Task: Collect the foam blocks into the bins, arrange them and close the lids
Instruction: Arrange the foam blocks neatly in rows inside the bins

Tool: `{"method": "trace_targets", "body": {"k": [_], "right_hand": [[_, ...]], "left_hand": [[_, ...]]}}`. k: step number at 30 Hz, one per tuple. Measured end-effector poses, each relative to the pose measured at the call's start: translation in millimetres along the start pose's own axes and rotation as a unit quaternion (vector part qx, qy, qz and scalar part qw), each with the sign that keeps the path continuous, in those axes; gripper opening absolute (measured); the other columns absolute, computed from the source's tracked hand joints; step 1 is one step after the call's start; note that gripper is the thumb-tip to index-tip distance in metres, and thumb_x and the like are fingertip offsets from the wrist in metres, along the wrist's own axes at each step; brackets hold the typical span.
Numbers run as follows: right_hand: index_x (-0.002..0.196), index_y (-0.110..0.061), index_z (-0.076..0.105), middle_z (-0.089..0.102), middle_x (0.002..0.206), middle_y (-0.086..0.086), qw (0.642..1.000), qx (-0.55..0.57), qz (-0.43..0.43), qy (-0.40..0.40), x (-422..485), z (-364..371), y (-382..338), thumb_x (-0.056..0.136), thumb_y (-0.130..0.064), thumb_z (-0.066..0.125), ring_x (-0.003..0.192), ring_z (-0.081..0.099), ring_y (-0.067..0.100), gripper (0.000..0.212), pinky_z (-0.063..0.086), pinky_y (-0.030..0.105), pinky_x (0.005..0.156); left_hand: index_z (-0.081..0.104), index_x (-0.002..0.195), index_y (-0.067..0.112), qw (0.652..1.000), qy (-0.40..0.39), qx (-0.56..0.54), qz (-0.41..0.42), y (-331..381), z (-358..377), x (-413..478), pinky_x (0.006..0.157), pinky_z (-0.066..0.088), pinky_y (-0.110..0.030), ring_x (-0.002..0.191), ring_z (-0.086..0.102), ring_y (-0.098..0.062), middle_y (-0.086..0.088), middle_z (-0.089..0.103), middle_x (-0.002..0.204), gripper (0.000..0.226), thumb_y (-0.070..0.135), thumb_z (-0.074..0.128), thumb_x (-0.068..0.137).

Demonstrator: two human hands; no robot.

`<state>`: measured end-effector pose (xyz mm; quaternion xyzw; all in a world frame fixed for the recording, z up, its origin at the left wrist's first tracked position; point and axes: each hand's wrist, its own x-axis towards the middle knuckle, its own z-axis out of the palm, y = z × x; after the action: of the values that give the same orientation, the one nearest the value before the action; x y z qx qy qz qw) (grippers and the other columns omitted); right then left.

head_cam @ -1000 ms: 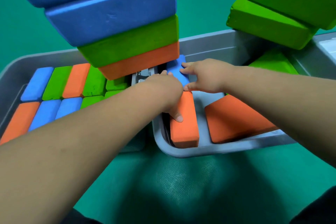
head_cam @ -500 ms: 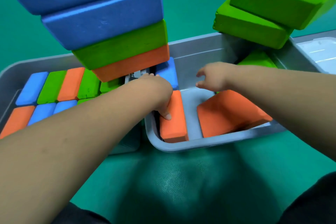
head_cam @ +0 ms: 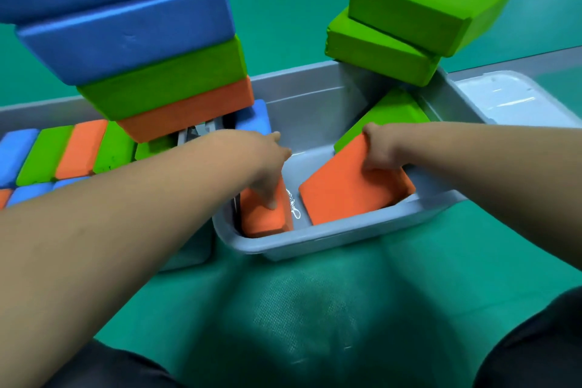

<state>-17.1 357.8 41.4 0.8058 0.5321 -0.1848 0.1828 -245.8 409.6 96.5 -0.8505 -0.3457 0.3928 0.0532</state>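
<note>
The right hand [head_cam: 381, 148] grips the upper corner of a broad orange foam block [head_cam: 349, 192], thumb on its top edge and fingers curled round it. The block leans tilted in the right part of the open grey plastic bin [head_cam: 315, 238], with its lower end near the front wall. Behind it a tilted green foam block [head_cam: 390, 113] is partly covered by the hand and the orange block.

The left hand [head_cam: 267, 164] reaches down into the left end of the same bin. Its fingers are extended, pressing on a narrow orange foam block [head_cam: 263, 219] that stands beside the left wall. Whether the thumb hooks round it cannot be made out. A blue foam block [head_cam: 255, 118] lies just beyond, half hidden.

Two large green foam blocks [head_cam: 409, 16] sit stacked askew on the bin's far right rim. A tall stack of blue, green and orange foam blocks [head_cam: 141, 50] fills the upper left and is cut off by the frame. Its footing is hidden, and a small grey object under it is too unclear to name.

The second grey bin [head_cam: 31, 112] holds rows of blue, green and orange blocks, largely covered by the left forearm. A pale translucent lid [head_cam: 510, 94] lies at the right edge. Both bins rest on the counter's green cloth [head_cam: 283, 309].
</note>
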Motion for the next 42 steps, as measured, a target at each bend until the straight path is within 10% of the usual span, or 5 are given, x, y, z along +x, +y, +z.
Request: {"method": "trace_targets", "body": {"k": [11, 27, 30, 35, 42], "right_hand": [[0.138, -0.034, 0.051, 0.063, 0.096, 0.005, 0.973, 0.218, -0.053, 0.048, -24, -22, -48, 0.077, -0.057, 0.067, 0.061, 0.072, 0.034, 0.067, 0.055, 0.038, 0.037], [0.161, -0.048, 0.016, 0.066, 0.112, -0.003, 0.974, 0.089, -0.205, -0.039, -20, -17, -66, 0.101, -0.045, 0.056, 0.078, 0.072, 0.013, 0.073, 0.06, 0.041, 0.088], [0.158, -0.039, 0.032, 0.071, 0.103, 0.0, 0.976, 0.131, -0.167, -0.039, -17, -28, -56, 0.103, -0.035, 0.053, 0.08, 0.073, 0.018, 0.059, 0.058, 0.034, 0.071], [0.137, -0.012, 0.064, 0.061, 0.144, 0.008, 0.996, 0.038, -0.079, 0.011, -23, -39, -14, 0.105, -0.027, 0.046, 0.13, 0.057, 0.029, 0.04, 0.045, 0.034, 0.107], [0.123, -0.001, 0.065, 0.064, 0.129, 0.025, 0.999, 0.005, 0.031, 0.04, -19, -26, 39, 0.102, -0.033, 0.046, 0.119, 0.061, 0.037, 0.043, 0.045, 0.031, 0.084]], "left_hand": [[0.014, 0.166, 0.028, 0.995, 0.063, -0.074, 0.013, -25, 33, 1, 0.116, 0.038, -0.056, 0.155, 0.023, -0.034, 0.007, -0.012, 0.174, 0.118, 0.081, 0.068, 0.075], [0.046, 0.143, 0.015, 0.989, 0.095, -0.106, 0.039, -22, 30, -2, 0.105, 0.048, -0.05, 0.13, 0.05, -0.036, -0.007, 0.039, 0.152, 0.091, 0.073, 0.073, 0.078], [0.043, 0.147, 0.014, 0.984, 0.114, -0.123, 0.061, -15, 28, -1, 0.108, 0.046, -0.049, 0.136, 0.049, -0.036, -0.01, 0.037, 0.159, 0.086, 0.067, 0.071, 0.084], [0.046, 0.142, 0.012, 0.98, 0.148, -0.111, 0.081, 1, 18, 7, 0.11, 0.045, -0.051, 0.138, 0.046, -0.039, -0.014, 0.037, 0.158, 0.074, 0.06, 0.068, 0.091], [0.045, 0.148, 0.013, 0.968, 0.181, -0.112, 0.133, 36, 0, 21, 0.112, 0.043, -0.051, 0.14, 0.042, -0.038, -0.013, 0.037, 0.157, 0.073, 0.059, 0.063, 0.093]]}}
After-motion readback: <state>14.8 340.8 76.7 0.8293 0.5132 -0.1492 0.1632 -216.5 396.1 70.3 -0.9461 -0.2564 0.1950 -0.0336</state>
